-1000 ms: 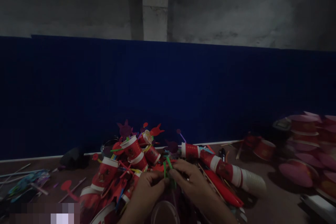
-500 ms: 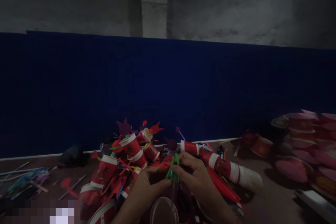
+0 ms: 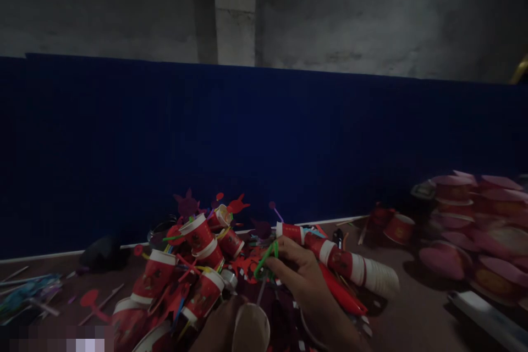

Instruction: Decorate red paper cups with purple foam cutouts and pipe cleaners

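Observation:
My right hand (image 3: 299,272) is closed, with thumb and forefinger pinching a thin green strip (image 3: 264,267) bent into a loop. Whether the strip is a straw or a pipe cleaner cannot be made out. Below it, a pale thin stick (image 3: 261,292) slants down to a paper cup (image 3: 252,325), whose pale mouth faces me at the bottom edge. My left hand (image 3: 220,323) is low and dark against the left side of this cup. It seems to grip the cup, though its fingers are mostly hidden. Red paper cups (image 3: 204,291) with coloured strips and paper cut-outs lie just left.
A row of nested red and white paper cups (image 3: 350,265) lies to the right, above a red glossy packet (image 3: 342,291). Pink and red cups (image 3: 474,231) are piled at far right, near a white box-like object (image 3: 490,316). A blue panel (image 3: 264,137) stands behind the table.
My left hand has let go of the green strip and dropped to the cup. My right hand keeps the strip, which now shows as an open loop. The view has shifted slightly right.

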Action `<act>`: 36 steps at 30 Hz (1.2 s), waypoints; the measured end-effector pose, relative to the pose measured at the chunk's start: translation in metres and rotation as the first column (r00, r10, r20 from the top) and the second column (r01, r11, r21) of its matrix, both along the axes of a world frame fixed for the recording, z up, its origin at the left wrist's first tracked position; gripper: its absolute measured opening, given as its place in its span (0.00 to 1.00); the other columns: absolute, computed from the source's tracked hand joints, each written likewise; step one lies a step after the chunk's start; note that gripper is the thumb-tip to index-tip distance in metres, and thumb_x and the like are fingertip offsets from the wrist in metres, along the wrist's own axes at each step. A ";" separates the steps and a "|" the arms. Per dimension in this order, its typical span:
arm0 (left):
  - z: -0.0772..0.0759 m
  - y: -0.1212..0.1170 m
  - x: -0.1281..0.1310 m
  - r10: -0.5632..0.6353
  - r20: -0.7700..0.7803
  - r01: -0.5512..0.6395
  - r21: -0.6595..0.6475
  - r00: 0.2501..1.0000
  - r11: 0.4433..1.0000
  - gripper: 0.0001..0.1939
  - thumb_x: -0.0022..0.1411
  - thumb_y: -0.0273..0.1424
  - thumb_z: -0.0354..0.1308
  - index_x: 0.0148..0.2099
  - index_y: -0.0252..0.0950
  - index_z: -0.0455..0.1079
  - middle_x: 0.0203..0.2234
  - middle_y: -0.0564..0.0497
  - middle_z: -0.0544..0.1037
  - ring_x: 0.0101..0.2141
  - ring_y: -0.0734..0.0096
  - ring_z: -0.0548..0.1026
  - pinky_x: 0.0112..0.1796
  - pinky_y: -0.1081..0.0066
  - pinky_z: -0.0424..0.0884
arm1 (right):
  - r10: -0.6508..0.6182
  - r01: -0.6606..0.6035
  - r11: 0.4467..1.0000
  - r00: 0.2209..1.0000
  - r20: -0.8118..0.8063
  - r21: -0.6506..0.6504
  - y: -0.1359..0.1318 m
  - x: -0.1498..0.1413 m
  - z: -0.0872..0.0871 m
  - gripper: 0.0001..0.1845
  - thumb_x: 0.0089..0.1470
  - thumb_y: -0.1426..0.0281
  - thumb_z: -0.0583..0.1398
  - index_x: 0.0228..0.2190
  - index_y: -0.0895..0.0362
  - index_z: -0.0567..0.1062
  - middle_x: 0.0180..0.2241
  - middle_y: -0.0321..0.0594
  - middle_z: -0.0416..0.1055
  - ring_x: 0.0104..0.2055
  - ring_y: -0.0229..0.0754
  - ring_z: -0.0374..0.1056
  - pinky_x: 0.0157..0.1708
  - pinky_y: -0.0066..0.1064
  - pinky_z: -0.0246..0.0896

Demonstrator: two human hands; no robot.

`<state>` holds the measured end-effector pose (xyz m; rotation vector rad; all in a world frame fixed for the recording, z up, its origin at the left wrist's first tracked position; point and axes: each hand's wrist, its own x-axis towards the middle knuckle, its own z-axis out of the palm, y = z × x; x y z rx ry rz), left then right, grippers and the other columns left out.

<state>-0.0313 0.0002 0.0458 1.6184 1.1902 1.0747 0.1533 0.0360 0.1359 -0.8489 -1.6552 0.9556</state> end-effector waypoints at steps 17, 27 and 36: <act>0.036 0.014 0.045 0.030 0.417 -0.059 0.057 0.908 0.997 0.32 0.39 0.28 0.66 0.48 0.42 0.60 0.44 0.47 0.72 0.44 0.58 0.71 0.43 0.65 0.67 | 0.007 -0.013 0.995 0.998 0.068 0.099 -0.002 0.006 -0.002 0.08 0.54 0.71 0.58 0.26 0.55 0.77 0.29 0.36 0.64 0.32 0.37 0.62 0.31 0.27 0.56; 0.045 0.011 0.045 0.007 0.468 -0.012 0.006 0.884 1.000 0.27 0.39 0.30 0.66 0.45 0.42 0.64 0.43 0.48 0.73 0.42 0.58 0.71 0.42 0.65 0.67 | 0.003 -0.016 0.992 0.995 0.100 0.125 -0.004 0.007 -0.002 0.09 0.55 0.70 0.57 0.29 0.53 0.78 0.30 0.37 0.65 0.33 0.38 0.63 0.33 0.27 0.58; 0.066 0.003 0.039 -0.042 0.402 0.080 -0.078 0.915 0.994 0.27 0.42 0.30 0.66 0.46 0.40 0.61 0.42 0.47 0.73 0.41 0.59 0.72 0.40 0.66 0.67 | -0.010 -0.014 0.984 0.991 0.134 0.175 -0.009 0.006 0.004 0.09 0.55 0.70 0.57 0.29 0.53 0.78 0.30 0.37 0.65 0.33 0.38 0.64 0.32 0.28 0.58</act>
